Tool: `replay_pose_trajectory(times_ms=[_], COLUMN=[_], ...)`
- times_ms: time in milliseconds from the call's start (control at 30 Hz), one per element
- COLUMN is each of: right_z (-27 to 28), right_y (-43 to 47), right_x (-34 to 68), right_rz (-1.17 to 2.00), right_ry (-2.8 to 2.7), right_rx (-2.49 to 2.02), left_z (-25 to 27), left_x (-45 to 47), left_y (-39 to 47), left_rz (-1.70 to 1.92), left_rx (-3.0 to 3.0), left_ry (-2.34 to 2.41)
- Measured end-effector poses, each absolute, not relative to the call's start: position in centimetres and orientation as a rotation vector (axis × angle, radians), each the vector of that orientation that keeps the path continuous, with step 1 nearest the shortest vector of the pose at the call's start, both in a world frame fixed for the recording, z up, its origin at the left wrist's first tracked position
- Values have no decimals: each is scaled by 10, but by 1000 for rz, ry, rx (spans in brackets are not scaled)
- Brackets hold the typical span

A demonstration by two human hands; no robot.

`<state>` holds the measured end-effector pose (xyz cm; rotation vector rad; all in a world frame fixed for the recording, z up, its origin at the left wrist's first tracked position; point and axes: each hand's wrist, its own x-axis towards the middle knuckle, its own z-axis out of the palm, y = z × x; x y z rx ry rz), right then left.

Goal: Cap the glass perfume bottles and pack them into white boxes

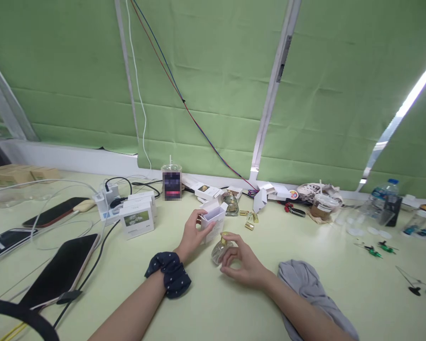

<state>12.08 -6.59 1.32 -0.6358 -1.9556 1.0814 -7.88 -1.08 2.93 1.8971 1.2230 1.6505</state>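
We have the left hand [193,234] wrapped around a small white box [216,223], thumb across the near face and the other fingers on its far side, with the box's mouth facing up and its flaps spread. The right hand [246,266] is at a clear glass bottle [217,254] just in front of the box, over the middle of the worktop [252,315]. Its fingers are bent and appear to grip the bottle by the gold neck [223,240], leaving it tilted; we cannot tell whether the thumb touches the glass, or whether the base rests on the surface. We judge the bottle to be the heavier piece, hard and smooth, liable to slip in dry fingers and to chip if knocked, so the safest hold is a firm pinch under the gold collar with another finger against the rounded body. The box looks like thin card: light, a little springy and easily crushed, so we would hold it lightly by its broad sides, near the lower edges, and keep fingers clear of the flaps. Behind the two hands lie loose gold caps [249,226] and a second glass bottle [230,206], while several closed white boxes [138,221] stand farther left.
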Motion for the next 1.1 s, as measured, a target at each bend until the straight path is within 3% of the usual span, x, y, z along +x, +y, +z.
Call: replay_pose_trajectory(times_ms=[100,400,633,867,1100], right_z=[16,17,14,14,57], right_y=[-63,-51,-52,-53,-44], right_x=[124,133,132,133,133], right_rz=[1050,510,624,541,451], right_ry=[-2020,-2156,-2092,-2090,-1857], right_rx=[-748,-819,-747,-711,-592], left_z=[28,31,32,32,35], left_x=[-80,-84,-91,-93,-95], left_y=[-10,-8,-3,0,-1], left_rz=[1623,1523,1419,1419,1373], left_rx=[1894,1776,1642,1608,1604], left_ry=[1222,1212,1104,1043,975])
